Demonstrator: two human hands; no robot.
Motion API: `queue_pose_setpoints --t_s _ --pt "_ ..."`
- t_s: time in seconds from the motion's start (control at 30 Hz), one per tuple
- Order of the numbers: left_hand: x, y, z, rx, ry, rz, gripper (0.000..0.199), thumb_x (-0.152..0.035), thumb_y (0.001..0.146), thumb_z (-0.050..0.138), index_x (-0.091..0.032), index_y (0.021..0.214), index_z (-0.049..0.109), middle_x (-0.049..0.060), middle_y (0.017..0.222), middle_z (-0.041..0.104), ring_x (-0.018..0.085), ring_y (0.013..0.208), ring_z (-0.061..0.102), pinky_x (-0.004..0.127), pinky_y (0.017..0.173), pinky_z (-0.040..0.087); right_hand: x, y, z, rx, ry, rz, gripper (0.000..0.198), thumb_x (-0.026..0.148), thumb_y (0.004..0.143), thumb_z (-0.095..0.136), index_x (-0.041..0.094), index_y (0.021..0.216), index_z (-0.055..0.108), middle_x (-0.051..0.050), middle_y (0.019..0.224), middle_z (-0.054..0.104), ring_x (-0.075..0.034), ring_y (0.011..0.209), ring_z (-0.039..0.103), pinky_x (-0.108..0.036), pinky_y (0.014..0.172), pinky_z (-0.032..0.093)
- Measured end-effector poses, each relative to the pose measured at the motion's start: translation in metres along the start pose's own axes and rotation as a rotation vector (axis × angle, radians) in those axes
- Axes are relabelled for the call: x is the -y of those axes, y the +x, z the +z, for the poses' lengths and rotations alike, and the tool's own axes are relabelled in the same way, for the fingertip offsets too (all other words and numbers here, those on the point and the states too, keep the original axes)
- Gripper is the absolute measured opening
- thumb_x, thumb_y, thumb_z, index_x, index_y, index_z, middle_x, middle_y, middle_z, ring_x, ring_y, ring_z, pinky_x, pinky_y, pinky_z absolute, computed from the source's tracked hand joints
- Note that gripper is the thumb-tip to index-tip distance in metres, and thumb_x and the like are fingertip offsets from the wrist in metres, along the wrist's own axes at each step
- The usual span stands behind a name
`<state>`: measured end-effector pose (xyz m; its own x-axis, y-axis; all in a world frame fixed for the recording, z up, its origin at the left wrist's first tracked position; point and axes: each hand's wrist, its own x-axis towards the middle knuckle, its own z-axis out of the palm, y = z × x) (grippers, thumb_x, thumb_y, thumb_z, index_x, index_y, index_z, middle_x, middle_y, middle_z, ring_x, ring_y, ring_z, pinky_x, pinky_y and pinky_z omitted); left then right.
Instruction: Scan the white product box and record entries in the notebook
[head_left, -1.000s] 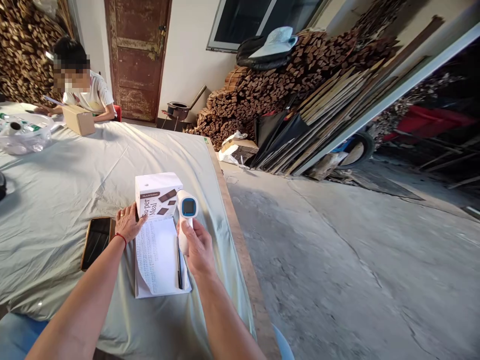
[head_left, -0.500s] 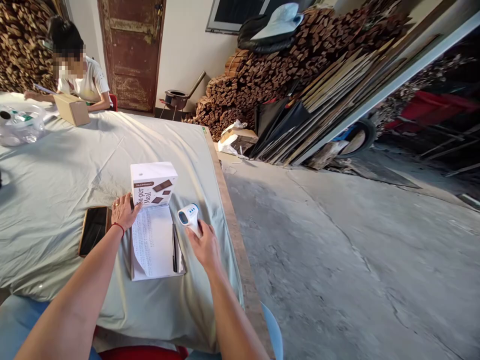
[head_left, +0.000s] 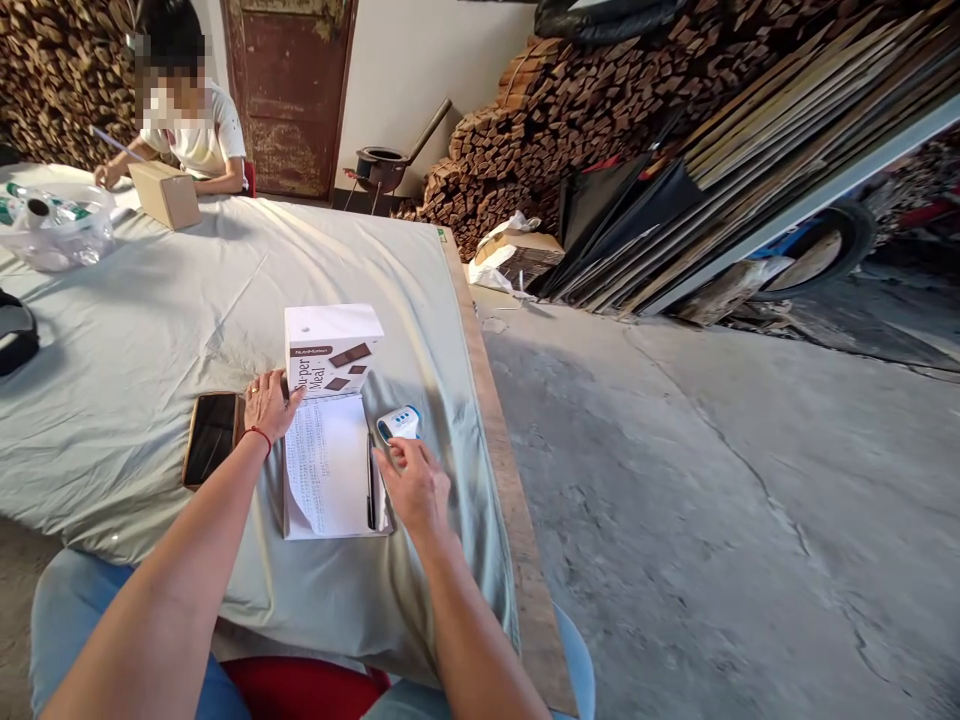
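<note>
A white box (head_left: 334, 322) printed with brown bars stands at the head of an open notebook (head_left: 341, 470). My left hand (head_left: 270, 402) rests at the box's lower left corner and the page's top edge, fingers spread and the thumb across the box front. A white and blue handheld infrared thermometer (head_left: 400, 423) lies on the cloth right of the notebook. Just below it is my right hand (head_left: 416, 485), its thumb and fingers apart, hiding part of the thermometer's handle. The black pen (head_left: 370, 485) lies along the notebook's right side, close to my right thumb.
A phone (head_left: 212, 437) lies left of my left hand. Across the cloth-covered table (head_left: 187, 290) a person (head_left: 191, 130) sits behind a cardboard box (head_left: 166, 195). A clear plastic tub (head_left: 64, 240) and a black object (head_left: 15, 333) are at the left. The wooden table edge (head_left: 499, 440) runs along the right.
The thermometer has gone from my right hand's grip down onto the cloth, and my fingers have loosened. My left hand stays by the box. The whole view has shifted.
</note>
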<state>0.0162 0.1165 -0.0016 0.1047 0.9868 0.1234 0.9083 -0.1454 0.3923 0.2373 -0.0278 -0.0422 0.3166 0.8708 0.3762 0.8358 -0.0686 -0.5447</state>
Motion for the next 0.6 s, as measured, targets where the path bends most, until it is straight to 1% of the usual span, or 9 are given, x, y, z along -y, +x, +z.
queue_pose_setpoints --t_s 0.07,0.13,0.23,0.3,0.37,0.47,0.53,0.6 --pt "0.0 -0.001 0.0 -0.012 0.002 -0.019 0.049 -0.051 0.097 0.049 -0.016 0.131 0.051 0.018 0.137 0.056 0.035 0.131 0.049 0.05 0.112 0.037 0.005 -0.005 0.008 0.085 0.015 -0.022 0.024 0.04 0.088 0.063 0.02 0.099 0.069 -0.007 0.087 0.07 -0.021 0.075 0.063 -0.03 0.067 0.044" --pt "-0.001 -0.003 0.001 -0.009 0.007 -0.028 0.041 -0.047 0.095 0.052 -0.015 0.122 0.056 0.018 0.13 0.058 0.035 0.129 0.051 0.049 0.111 0.038 0.008 -0.009 0.014 0.131 -0.005 -0.017 0.021 0.034 0.085 0.065 0.021 0.1 0.07 -0.005 0.08 0.07 -0.022 0.073 0.064 -0.03 0.065 0.044" --pt "-0.005 -0.012 0.002 0.019 0.005 -0.012 0.029 -0.039 0.093 0.056 -0.018 0.112 0.059 0.016 0.13 0.059 0.033 0.129 0.053 0.051 0.117 0.031 0.006 -0.011 0.017 0.119 0.054 -0.037 0.028 0.027 0.084 0.057 0.022 0.108 0.071 -0.005 0.078 0.07 -0.023 0.074 0.065 -0.032 0.068 0.046" --pt "-0.007 -0.022 0.003 0.039 -0.004 0.004 0.029 -0.037 0.093 0.057 -0.019 0.116 0.057 0.015 0.136 0.057 0.03 0.131 0.052 0.051 0.121 0.027 0.002 -0.011 0.014 0.084 0.189 -0.052 0.033 0.028 0.086 0.052 0.022 0.112 0.072 -0.007 0.085 0.072 -0.023 0.077 0.065 -0.034 0.072 0.049" --pt "-0.007 -0.035 0.002 0.059 -0.018 0.03 0.039 -0.039 0.092 0.058 -0.019 0.124 0.053 0.015 0.141 0.054 0.03 0.137 0.048 0.052 0.121 0.026 0.0 -0.01 0.01 0.067 0.393 -0.023 0.036 0.034 0.089 0.048 0.021 0.112 0.072 -0.008 0.089 0.072 -0.022 0.08 0.065 -0.035 0.076 0.051" --pt "-0.001 -0.057 -0.001 0.11 -0.055 0.109 0.066 -0.046 0.085 0.066 -0.016 0.139 0.042 0.019 0.146 0.047 0.034 0.144 0.039 0.056 0.12 0.027 0.0 -0.009 0.004 0.085 0.725 0.1 0.039 0.041 0.093 0.046 0.019 0.116 0.069 -0.006 0.088 0.069 -0.02 0.077 0.064 -0.034 0.073 0.053" --pt "0.005 -0.072 -0.003 0.15 -0.088 0.171 0.083 -0.049 0.08 0.071 -0.015 0.146 0.035 0.02 0.148 0.044 0.036 0.146 0.036 0.057 0.12 0.028 0.006 -0.009 0.001 0.112 0.9 0.132 0.043 0.044 0.09 0.053 0.02 0.124 0.064 -0.005 0.091 0.068 -0.018 0.076 0.063 -0.033 0.07 0.054" --pt "0.01 -0.085 -0.005 0.176 -0.096 0.216 0.088 -0.051 0.079 0.072 -0.016 0.149 0.032 0.021 0.152 0.04 0.037 0.148 0.033 0.056 0.12 0.028 0.014 -0.011 -0.001 0.119 1.007 0.116 0.045 0.046 0.086 0.063 0.022 0.125 0.061 -0.004 0.091 0.065 -0.018 0.075 0.062 -0.032 0.069 0.054"
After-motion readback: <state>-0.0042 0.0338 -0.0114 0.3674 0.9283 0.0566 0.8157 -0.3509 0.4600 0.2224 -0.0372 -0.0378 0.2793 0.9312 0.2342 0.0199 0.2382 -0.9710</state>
